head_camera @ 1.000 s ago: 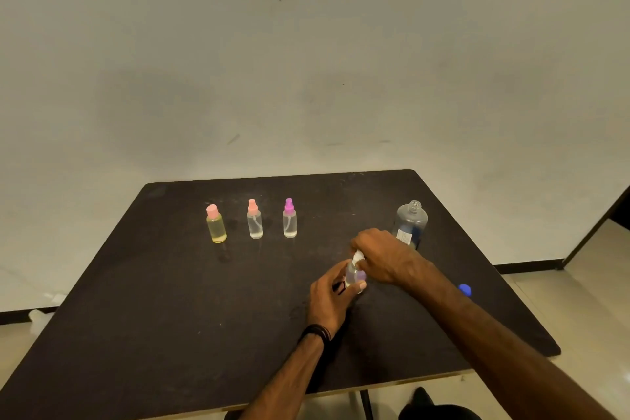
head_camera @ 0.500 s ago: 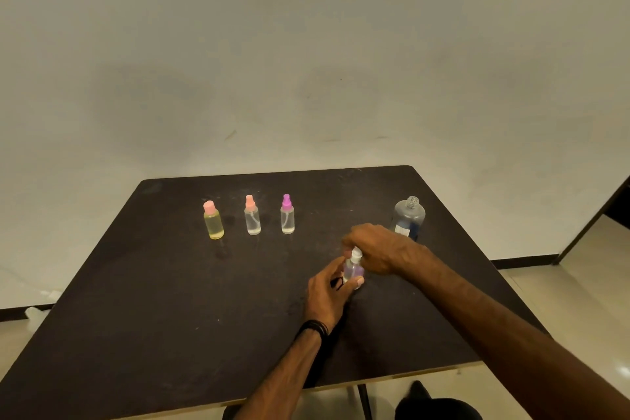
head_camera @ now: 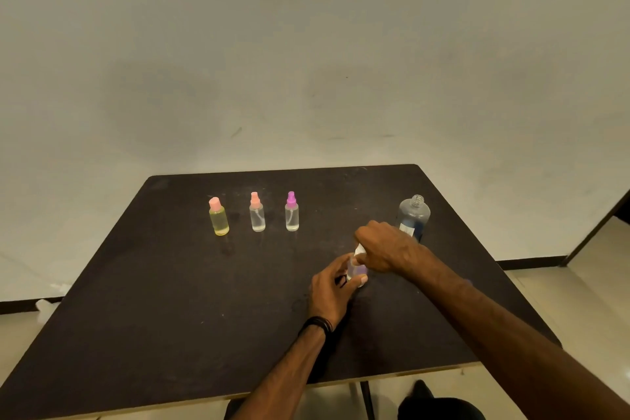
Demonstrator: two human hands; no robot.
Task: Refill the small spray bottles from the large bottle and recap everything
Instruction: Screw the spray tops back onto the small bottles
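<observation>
A small clear spray bottle (head_camera: 358,270) with purplish contents stands on the black table (head_camera: 170,300) right of centre. My left hand (head_camera: 332,286) grips its body from the left. My right hand (head_camera: 383,245) pinches its white spray cap (head_camera: 358,251) from above. Behind my right hand stands the large clear bottle (head_camera: 414,215), uncapped, with a blue label. Three capped small bottles stand in a row at the back left: a yellow one with a pink cap (head_camera: 218,216), a clear one with a pink sprayer (head_camera: 257,212), and a clear one with a magenta sprayer (head_camera: 291,211).
The table's front edge runs close to my body, and its right edge falls off to a tiled floor (head_camera: 600,283). A plain wall (head_camera: 306,61) stands behind the table. My right forearm hides the table strip where a blue cap lay earlier.
My right hand has turned a little on the white cap while my left hand keeps hold of the bottle. The view has shifted slightly. The blue cap is now hidden.
</observation>
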